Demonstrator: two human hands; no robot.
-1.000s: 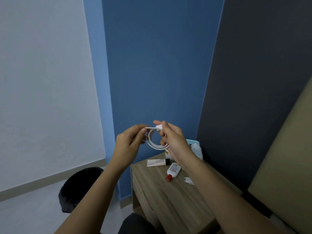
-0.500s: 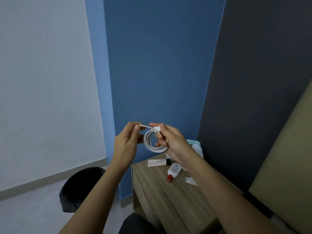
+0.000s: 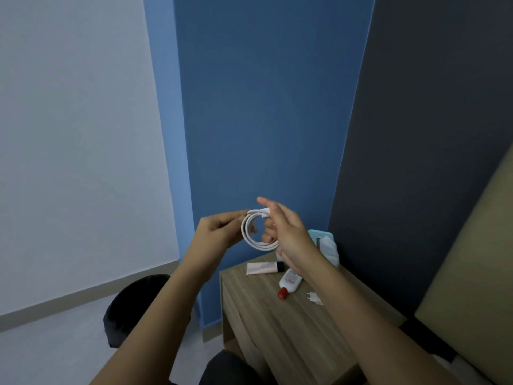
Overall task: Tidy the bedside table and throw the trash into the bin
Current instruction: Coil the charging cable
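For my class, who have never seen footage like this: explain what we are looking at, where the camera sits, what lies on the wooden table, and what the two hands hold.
No machine here: a person wears a camera on the head, looking forward and down, so both arms reach in from below. The left hand and right hand together hold a coiled white cable in the air above the bedside table. On the table lie a pale tube, a white bottle with a red cap, a small white plug and, at the back, a teal item I cannot identify. A dark bin stands on the floor to the left.
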